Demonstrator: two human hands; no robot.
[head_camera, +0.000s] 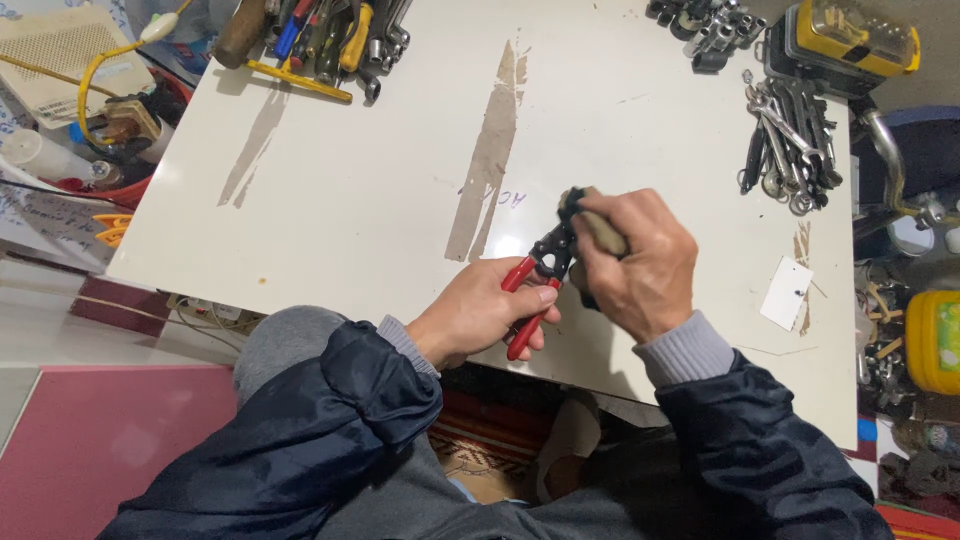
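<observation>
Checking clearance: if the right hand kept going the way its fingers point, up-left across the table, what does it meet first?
The right hand already presses a cloth onto the pliers. Beyond that, bare white tabletop, then probably the screwdriver pile at the far edge; depth is unclear.

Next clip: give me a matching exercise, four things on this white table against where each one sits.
Things:
1. red-handled pliers
2. pile of wrenches
3. screwdrivers
4. white card

Places:
A. far left of the table
B. in the left hand, with the right hand over the head
C. right edge, near side
D. right side, beside the yellow case

Pairs: 1-B, 2-D, 3-A, 4-C
</observation>
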